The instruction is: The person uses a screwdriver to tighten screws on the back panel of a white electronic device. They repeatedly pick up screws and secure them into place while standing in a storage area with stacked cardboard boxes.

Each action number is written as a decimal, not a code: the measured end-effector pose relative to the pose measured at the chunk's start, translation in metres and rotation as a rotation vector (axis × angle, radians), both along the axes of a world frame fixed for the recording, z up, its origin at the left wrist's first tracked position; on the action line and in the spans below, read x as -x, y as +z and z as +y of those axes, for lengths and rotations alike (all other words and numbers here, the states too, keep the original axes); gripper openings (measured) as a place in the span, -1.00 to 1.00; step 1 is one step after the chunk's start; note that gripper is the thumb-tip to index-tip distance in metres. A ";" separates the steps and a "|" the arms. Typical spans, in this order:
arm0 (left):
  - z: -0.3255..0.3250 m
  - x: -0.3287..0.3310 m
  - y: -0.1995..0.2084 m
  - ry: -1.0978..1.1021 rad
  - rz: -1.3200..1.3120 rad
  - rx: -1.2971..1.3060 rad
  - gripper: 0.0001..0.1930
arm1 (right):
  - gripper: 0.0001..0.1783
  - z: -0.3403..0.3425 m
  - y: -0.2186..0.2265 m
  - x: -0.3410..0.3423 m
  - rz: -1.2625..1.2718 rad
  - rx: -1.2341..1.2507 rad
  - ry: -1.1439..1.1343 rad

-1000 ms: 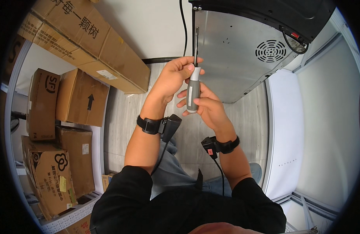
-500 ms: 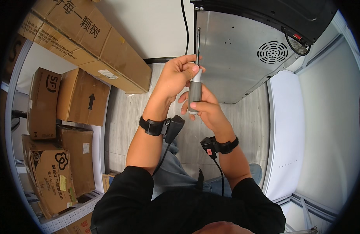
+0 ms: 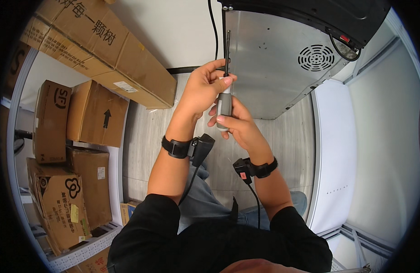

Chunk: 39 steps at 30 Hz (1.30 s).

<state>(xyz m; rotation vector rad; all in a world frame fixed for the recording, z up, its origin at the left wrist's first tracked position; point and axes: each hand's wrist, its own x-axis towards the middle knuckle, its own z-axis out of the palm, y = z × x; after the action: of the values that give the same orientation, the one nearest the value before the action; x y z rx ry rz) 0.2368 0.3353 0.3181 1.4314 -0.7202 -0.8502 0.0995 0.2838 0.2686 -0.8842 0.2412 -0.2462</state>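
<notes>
Both hands are together on a grey-and-white-handled screwdriver (image 3: 224,107), just past 12 o'clock from the middle of the view, its metal shaft pointing to 12 o'clock. The left hand (image 3: 204,88) pinches where handle meets shaft, thumb on the white collar; the right hand (image 3: 243,122) is curled around the lower grip, thumb lying across it. Whether the screwdriver's tip touches the appliance's metal side panel (image 3: 273,61), at 1 o'clock, I cannot tell. That panel carries a round slotted vent (image 3: 316,58) at 2 o'clock, with a red switch (image 3: 344,38) beyond it. Each wrist wears a black strap with a small device. A long cardboard carton (image 3: 141,75) lies toward 10 o'clock, an arrow-marked box (image 3: 98,113) at 9 o'clock.
</notes>
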 end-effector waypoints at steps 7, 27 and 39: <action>0.004 0.000 0.000 0.036 -0.015 0.080 -0.52 | -0.36 -0.003 -0.007 0.001 0.018 0.176 -0.045; -0.002 -0.005 -0.002 -0.060 -0.053 0.059 -0.53 | -0.41 -0.002 -0.020 0.005 0.001 0.142 -0.096; 0.002 -0.007 0.003 -0.113 0.042 0.044 -0.48 | -0.46 -0.015 -0.015 0.007 -0.214 -0.216 0.093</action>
<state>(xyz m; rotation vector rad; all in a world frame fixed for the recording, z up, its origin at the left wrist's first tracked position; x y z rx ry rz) 0.2434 0.3371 0.3213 1.3403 -0.7887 -0.9434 0.0928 0.2690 0.2533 -0.6475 0.0262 -0.2221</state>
